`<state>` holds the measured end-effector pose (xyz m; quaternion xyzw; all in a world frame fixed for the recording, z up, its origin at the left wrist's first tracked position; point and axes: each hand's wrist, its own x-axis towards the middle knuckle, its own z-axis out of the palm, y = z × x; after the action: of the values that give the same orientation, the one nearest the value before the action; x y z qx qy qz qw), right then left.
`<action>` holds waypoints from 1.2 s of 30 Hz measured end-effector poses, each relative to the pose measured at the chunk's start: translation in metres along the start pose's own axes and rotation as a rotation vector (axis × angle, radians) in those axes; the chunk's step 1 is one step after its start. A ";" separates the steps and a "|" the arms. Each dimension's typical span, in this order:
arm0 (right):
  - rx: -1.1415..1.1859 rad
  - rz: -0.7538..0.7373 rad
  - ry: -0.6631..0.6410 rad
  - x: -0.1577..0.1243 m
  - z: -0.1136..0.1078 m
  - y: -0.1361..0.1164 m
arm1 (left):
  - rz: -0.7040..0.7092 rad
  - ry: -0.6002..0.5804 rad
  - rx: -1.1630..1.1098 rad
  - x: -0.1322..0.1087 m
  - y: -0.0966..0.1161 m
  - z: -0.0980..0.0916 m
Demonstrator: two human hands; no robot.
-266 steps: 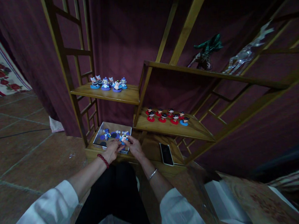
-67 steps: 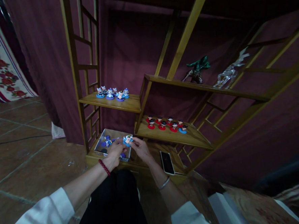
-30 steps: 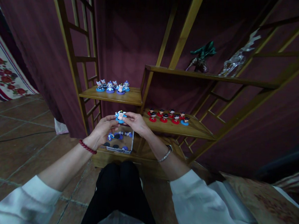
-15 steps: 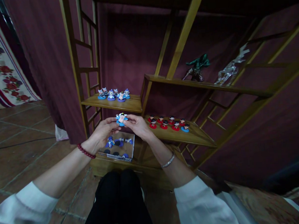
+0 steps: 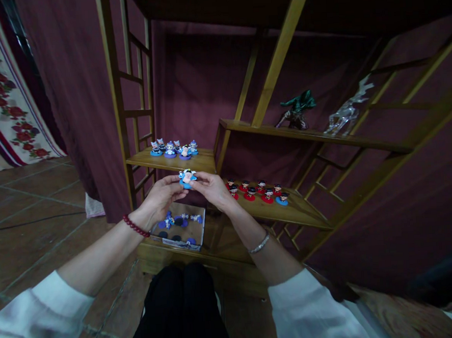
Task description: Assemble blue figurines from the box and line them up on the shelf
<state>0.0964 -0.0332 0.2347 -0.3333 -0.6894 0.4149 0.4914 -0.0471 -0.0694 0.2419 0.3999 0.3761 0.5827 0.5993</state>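
A small blue-and-white figurine [image 5: 187, 177] on a blue round base is held upright between my two hands. My left hand [image 5: 165, 194] pinches it from the left, and the fingers of my right hand [image 5: 214, 189] close on its right side. Just behind, on the upper left shelf [image 5: 141, 159], stand several similar figurines [image 5: 170, 149] on blue and purple bases. Below my hands, an open cardboard box [image 5: 192, 212] holds several more purple and white figurines [image 5: 169, 221] and dark round bases, partly covered by my left hand.
On the lower right shelf [image 5: 290, 213] are several dark-haired figurines [image 5: 267, 195], mostly on red bases. A green-and-dark statuette [image 5: 297, 109] and a clear statuette [image 5: 348, 111] stand higher up. Wooden posts [image 5: 112, 94] frame the unit, with a dark red curtain [image 5: 64, 97] at left.
The view has shifted slightly, so the shelves sit a little lower in the picture. Both hands still hold the figurine, at nearly the same height before the shelf.
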 end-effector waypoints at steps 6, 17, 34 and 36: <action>-0.021 -0.064 0.031 0.011 -0.003 -0.005 | 0.052 0.023 -0.010 0.007 0.006 0.004; -0.017 -0.072 0.075 0.029 -0.006 -0.005 | 0.109 0.065 -0.040 0.017 0.017 0.015; -0.164 -0.095 0.115 0.059 -0.010 0.010 | 0.194 0.112 0.115 0.049 0.018 0.016; -0.188 -0.094 0.130 0.062 -0.010 0.011 | 0.202 0.123 0.134 0.053 0.018 0.014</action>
<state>0.0881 0.0278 0.2510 -0.3715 -0.7068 0.3022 0.5207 -0.0391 -0.0175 0.2645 0.4384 0.4081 0.6371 0.4851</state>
